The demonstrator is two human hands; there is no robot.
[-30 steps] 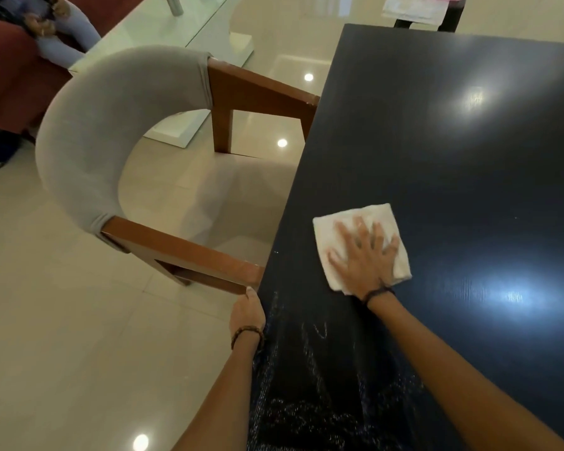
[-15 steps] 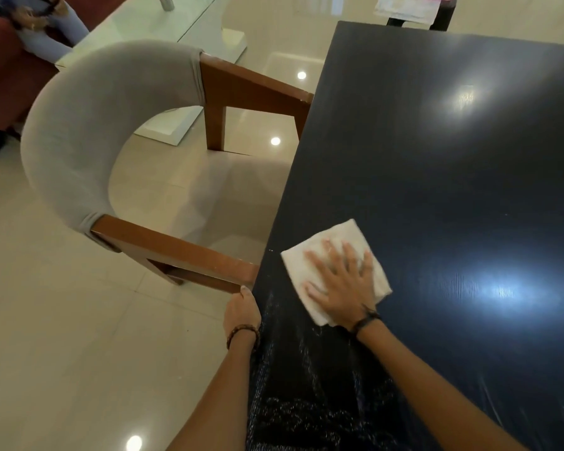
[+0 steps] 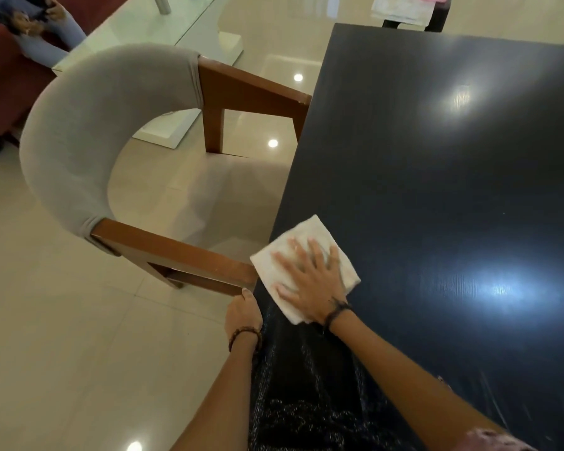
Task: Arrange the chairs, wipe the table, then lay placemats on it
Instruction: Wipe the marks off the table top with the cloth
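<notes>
Nearest you, your left hand (image 3: 243, 312) grips the surface (image 3: 437, 190) at its left edge, likely to brace you while you wipe. Just beyond it, your right hand (image 3: 310, 281) lies flat with fingers spread on the white cloth (image 3: 302, 255), pinning it to the surface at that same edge. Farther along the edge, the chair (image 3: 111, 135) stands tucked close, its wooden arms meeting the surface.
</notes>
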